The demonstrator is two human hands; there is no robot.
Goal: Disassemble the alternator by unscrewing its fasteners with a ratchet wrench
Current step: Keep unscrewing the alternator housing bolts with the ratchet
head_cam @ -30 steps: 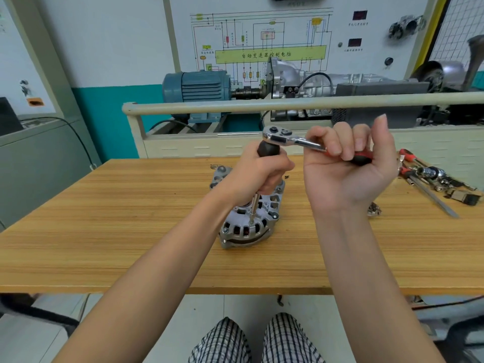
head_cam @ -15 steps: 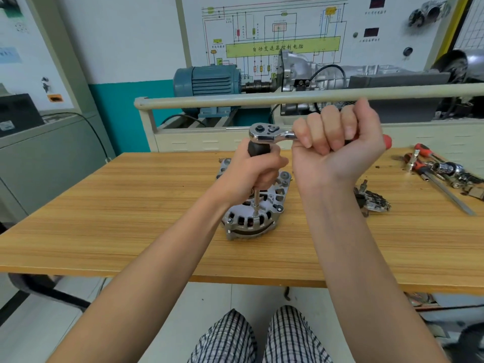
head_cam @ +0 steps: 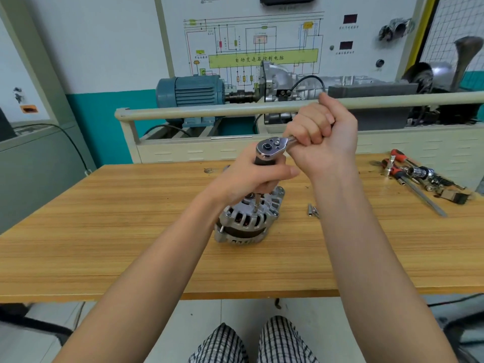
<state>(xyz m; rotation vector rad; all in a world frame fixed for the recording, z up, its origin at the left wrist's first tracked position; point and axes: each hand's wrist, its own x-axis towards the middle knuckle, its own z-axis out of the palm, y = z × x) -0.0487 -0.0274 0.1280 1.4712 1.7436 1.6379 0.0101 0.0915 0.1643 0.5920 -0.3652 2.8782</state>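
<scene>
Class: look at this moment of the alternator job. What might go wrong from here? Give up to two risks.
1. The alternator stands unclamped on the table; both hands are on the tool, so a hard pull on the ratchet by the right hand may tip it.
2. The long extension under the left hand may lean, letting the socket slip off the fastener.

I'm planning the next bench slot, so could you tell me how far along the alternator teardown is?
Done: at least one fastener seems out, with loose small metal parts lying on the table beside the alternator. In hand: the left hand grips the dark extension handle under the ratchet wrench, and the right hand grips its handle. Left: the housing halves are not yet separated.
</scene>
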